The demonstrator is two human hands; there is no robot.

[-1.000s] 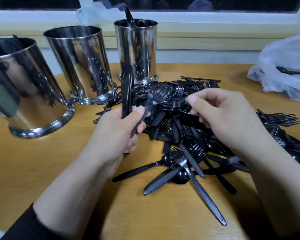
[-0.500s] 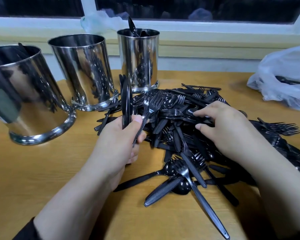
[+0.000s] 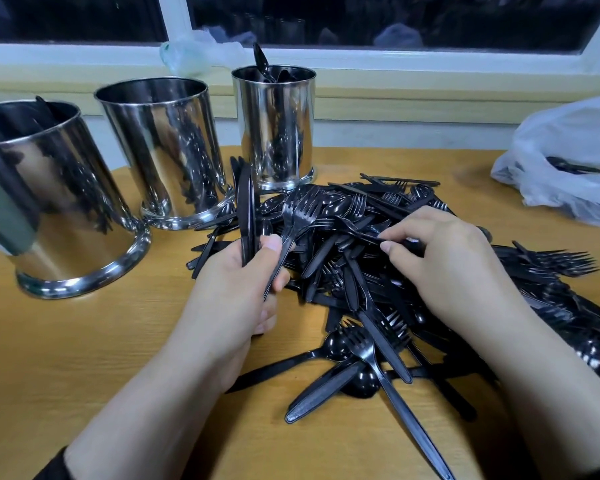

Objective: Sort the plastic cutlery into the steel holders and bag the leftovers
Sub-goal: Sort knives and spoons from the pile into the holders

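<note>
Step in hand looks like gathering: the person is sorting from the cutlery pile (image 3: 378, 271), a black heap of forks, knives & spoons spread across the wooden table (image 3: 66, 358) from centre out to 3 o'clock

L hand (image 3: 236, 292) is clenched round a bundle held upright: a stack of knives (image 3: 247, 209) standing on edge, plus a few forks (image 3: 300, 209) splayed to the right under the thumb. R hand (image 3: 444, 265) reaches into the top of the heap at about 1 o'clock from centre, thumb & forefinger pinching a thin black handle; what kind of piece it is can't be told, the far end is buried

Three steel holders sit along the far-left edge: big one (image 3: 49, 202) at 9 o'clock, middle one (image 3: 167, 150) at 10–11, narrow one (image 3: 274, 126) at 12 w/ a spoon (image 3: 261, 64) poking above its rim. The big one shows a dark piece at its rim; middle one's inside isn't visible. White plastic bag (image 3: 568, 161) lies at 2 o'clock w/ some black cutlery inside

Judgement: task is early-to-mid, most pieces not yet sorted. Next move prob calls for lifting the pinched piece free w/o dragging tangled tines along, passing it to the L bundle if it matches, then dropping each kind into its own holder. L grip is already mixed, so knives & forks need splitting before the drop
</note>
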